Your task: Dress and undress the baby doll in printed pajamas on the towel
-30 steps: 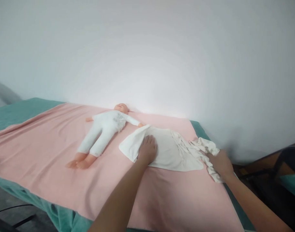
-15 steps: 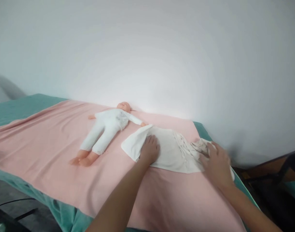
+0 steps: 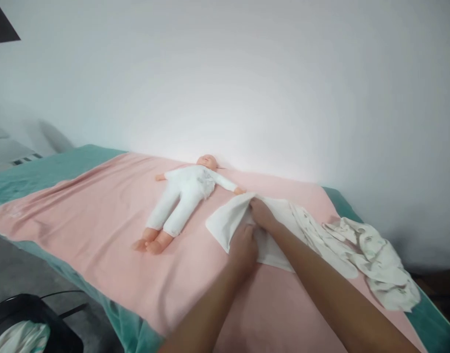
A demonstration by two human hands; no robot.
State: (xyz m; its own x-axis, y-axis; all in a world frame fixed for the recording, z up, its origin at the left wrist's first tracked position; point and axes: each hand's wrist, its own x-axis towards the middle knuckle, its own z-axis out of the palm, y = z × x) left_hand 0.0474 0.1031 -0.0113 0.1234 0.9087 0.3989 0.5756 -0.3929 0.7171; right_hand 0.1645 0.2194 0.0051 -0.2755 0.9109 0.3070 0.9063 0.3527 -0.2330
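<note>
With the left hand (image 3: 245, 247) as the dial's centre, the right hand (image 3: 263, 214) is at one o'clock, its fingers closed narrow on the raised fold of a white cloth (image 3: 225, 223). The left hand is curled against the same cloth nearer the wearer; its fingertips are hidden, so whether it grips I cannot tell. The white cloth lies under and around both hands on a pink blanket (image 3: 99, 220), one flap turned up toward ten o'clock. At eleven o'clock a baby doll (image 3: 190, 184) in white lies on its back (bare feet toward the wearer), one outstretched hand just beside the cloth's far edge. At three o'clock sits a bunched printed cloth (image 3: 386, 264). Teal fabric (image 3: 73, 162) shows beneath the blanket, and at eight o'clock, lower down, stands a black container (image 3: 55, 318).
</note>
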